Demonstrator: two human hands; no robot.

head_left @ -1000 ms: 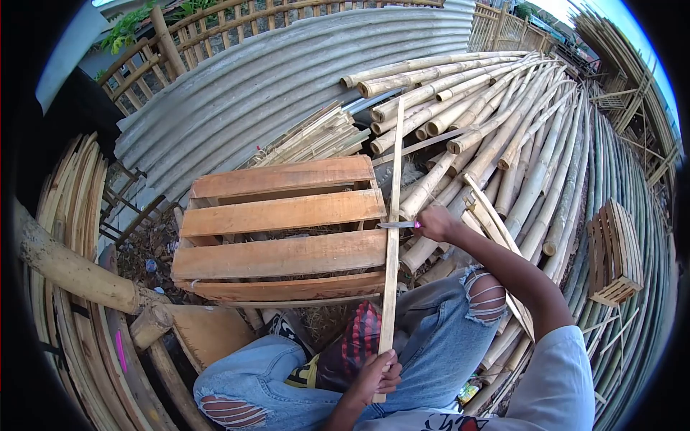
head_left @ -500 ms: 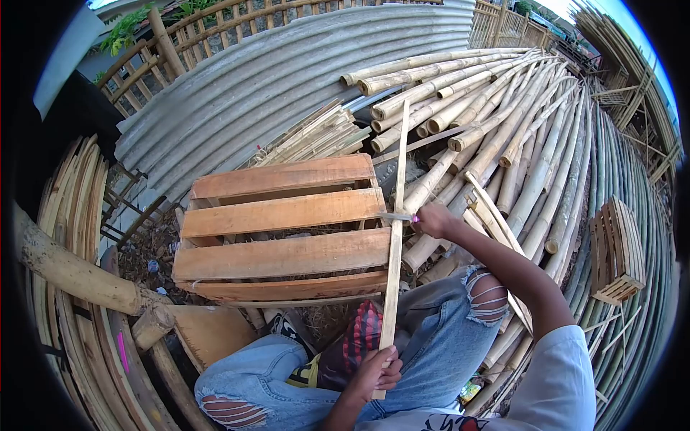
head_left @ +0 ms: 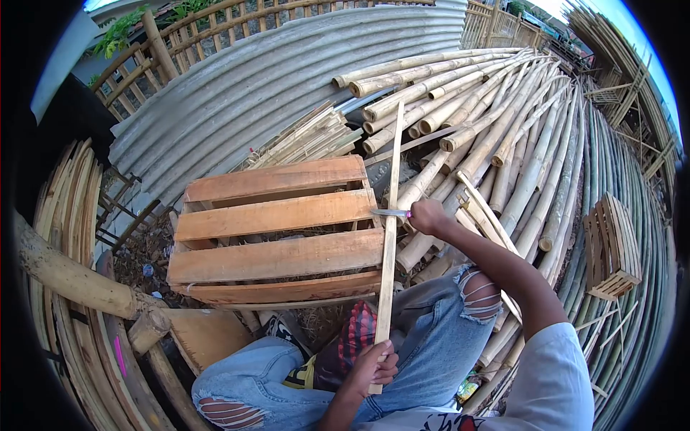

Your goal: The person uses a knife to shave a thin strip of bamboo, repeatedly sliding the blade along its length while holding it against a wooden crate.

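Observation:
My left hand (head_left: 372,368) is closed around the lower end of a long, flat bamboo strip (head_left: 388,280), which stands up and away from my lap. Higher along the strip, my right hand (head_left: 429,217) grips a knife (head_left: 390,212) with a pinkish handle. Its blade lies across the strip and points left. Behind the blade, the slatted wooden crate (head_left: 280,258) overlaps the knife's tip in this view. The strip's upper end reaches over the bamboo poles.
Bamboo poles (head_left: 496,136) are piled ahead and to the right. A bundle of split strips (head_left: 305,140) lies behind the crate, before corrugated sheeting (head_left: 273,79). Another small crate (head_left: 612,246) sits at right. A thick bamboo beam (head_left: 79,276) crosses at left.
The whole view has shifted slightly, with the scene sitting a little further left. Both hands keep their grips, and the knife stays across the strip at nearly the same height.

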